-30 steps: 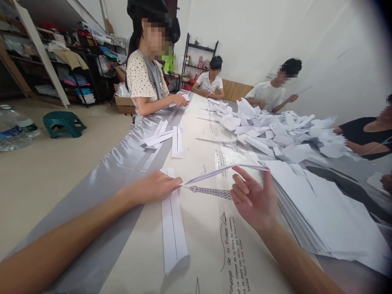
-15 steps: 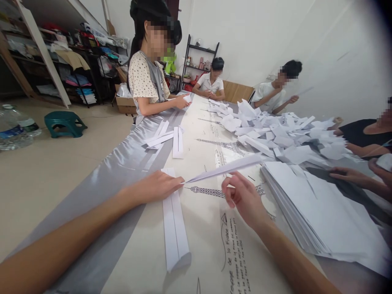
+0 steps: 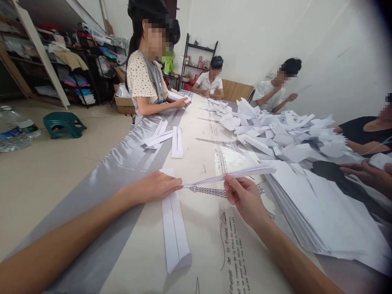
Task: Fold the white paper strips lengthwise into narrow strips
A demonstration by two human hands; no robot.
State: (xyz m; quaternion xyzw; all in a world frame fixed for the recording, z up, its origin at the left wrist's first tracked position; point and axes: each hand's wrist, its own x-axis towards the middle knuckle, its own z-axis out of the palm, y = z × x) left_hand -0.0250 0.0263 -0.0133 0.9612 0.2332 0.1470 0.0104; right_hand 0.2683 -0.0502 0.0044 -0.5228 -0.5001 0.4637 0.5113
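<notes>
My left hand (image 3: 157, 186) pinches the near end of a narrow folded paper strip (image 3: 214, 178), its palm over the top of another folded strip (image 3: 176, 228) lying on the printed tablecloth (image 3: 137, 253). Thumb and fingers of my right hand (image 3: 243, 196) are closed on the middle of the raised strip, whose far end reaches over a stack of white sheets (image 3: 330, 212). Beyond my left hand lie more folded strips (image 3: 177, 142).
A large heap of folded papers (image 3: 275, 130) covers the right side of the table. Several people sit or stand around it, one person (image 3: 150, 77) at the left edge. A green stool (image 3: 64, 123) and water bottles (image 3: 15, 126) stand on the floor.
My right hand has closed on the raised strip, which now lies slightly lower. The person at the left holds a white paper piece that shows more. A hand at the right has moved back.
</notes>
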